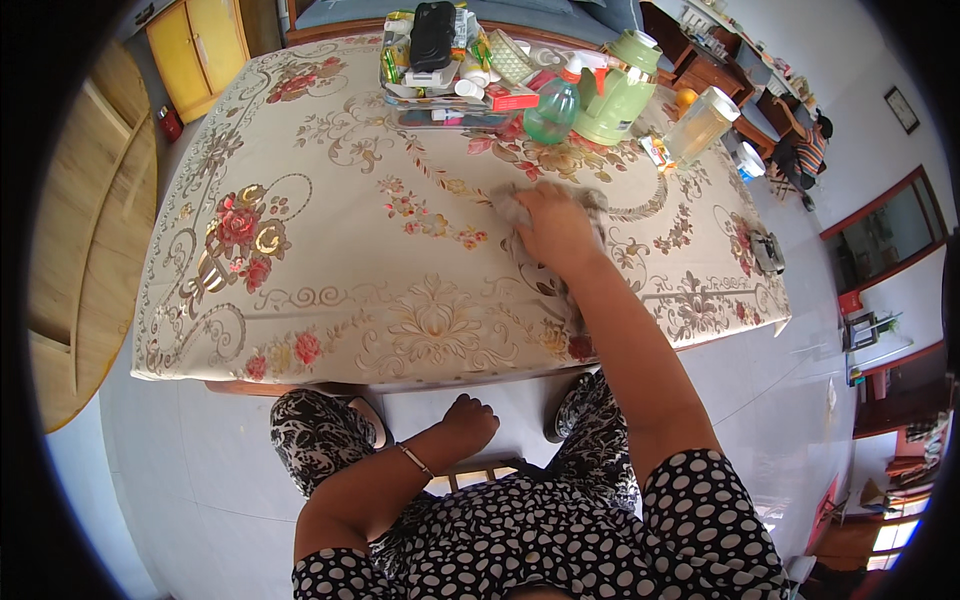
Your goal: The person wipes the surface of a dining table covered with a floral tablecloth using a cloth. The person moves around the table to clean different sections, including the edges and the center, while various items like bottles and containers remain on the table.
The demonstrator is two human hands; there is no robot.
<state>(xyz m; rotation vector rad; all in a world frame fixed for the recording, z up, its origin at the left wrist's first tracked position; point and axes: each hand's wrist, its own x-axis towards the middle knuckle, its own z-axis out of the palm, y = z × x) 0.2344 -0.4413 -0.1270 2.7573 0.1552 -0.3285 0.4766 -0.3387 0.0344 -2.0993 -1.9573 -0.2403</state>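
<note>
My right hand point(556, 228) presses down on a crumpled greyish-beige cloth point(510, 207), its fingers bent over it. The cloth lies on the cream floral tablecloth point(340, 225), and part of it trails beside my wrist. My left hand point(468, 424) is curled closed over my lap, below the table's front edge. Nothing shows in its fingers. Beyond the cloth stand a green spray bottle point(552, 108) with a red and white head, and a pale green thermos jug point(612, 95).
A full organizer box point(455, 113) of small packages, with a black case point(433, 37) on top, stands at the far edge. Toward the right are a clear jar point(700, 128), a white tub point(748, 160) and a small metallic object point(768, 253). Another person point(805, 155) sits at far right.
</note>
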